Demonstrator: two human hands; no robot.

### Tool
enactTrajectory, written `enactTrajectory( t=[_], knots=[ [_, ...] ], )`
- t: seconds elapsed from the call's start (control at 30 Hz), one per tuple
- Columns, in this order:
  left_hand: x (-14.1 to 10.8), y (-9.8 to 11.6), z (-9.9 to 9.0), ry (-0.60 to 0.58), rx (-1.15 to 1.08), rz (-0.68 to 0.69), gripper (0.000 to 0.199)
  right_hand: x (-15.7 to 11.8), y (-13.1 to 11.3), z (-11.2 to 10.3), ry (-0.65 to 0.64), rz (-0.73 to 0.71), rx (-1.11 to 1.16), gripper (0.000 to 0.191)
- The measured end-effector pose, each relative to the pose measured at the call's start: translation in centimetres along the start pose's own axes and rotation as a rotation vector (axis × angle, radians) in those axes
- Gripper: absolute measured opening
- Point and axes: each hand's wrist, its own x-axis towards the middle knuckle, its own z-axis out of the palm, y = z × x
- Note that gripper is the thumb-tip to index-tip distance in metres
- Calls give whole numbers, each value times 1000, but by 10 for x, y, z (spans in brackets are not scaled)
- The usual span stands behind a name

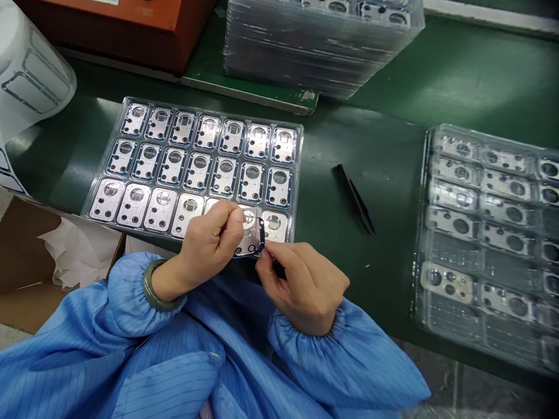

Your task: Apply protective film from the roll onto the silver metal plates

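My left hand is closed on the left side of a small silver metal plate, held over the front row of a clear plastic tray. At the plate's right edge, my right hand pinches a thin dark blue frame-shaped strip between thumb and index finger. The strip runs along the plate's edge; whether it is stuck down there cannot be made out. Similar plates fill the tray's rows. Those in the two back rows carry dark blue borders, while the visible front-row plates look plain silver.
Black tweezers lie right of the tray. Farther right, another clear tray holds plates in some pockets. Behind stand a tall tray stack and an orange box. At left are a sticker roll and crumpled white paper.
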Motion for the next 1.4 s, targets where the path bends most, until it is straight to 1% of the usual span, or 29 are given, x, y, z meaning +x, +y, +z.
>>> enactTrajectory(
  t=[0.2, 0.37, 0.6, 0.8, 1.0, 1.07, 1.17, 1.3, 1.4],
  knots=[
    [0, 0, -1, -10, 19, -5, 22, 1, 4, -4, -2, -68, -11, 25],
    [-1, 0, 0, -6, 0, -8, 20, -2, 6, -5, 4, -81, -9, 26],
    [0, 0, 0, -9, -36, -12, 20, -4, 6, -4, 17, -69, -28, 24],
    [0, 0, -1, -9, -60, -11, 21, -5, 7, -4, 53, -25, -30, 26],
    [-1, 0, -2, 26, -93, -14, 20, -3, 7, -6, 65, -3, 42, 31],
    [-2, 0, -2, 30, -108, -32, 20, -1, 3, -8, 67, 61, 93, 28],
    [-3, -1, -2, 40, -126, -69, 22, 1, -6, -13, 32, 272, 270, 21],
    [-4, -2, -2, 49, -157, -95, 23, 5, -14, -17, -96, 574, 542, 13],
    [-4, -2, -2, 47, -183, -108, 23, 10, -15, -17, -207, 691, 651, 13]
  ],
)
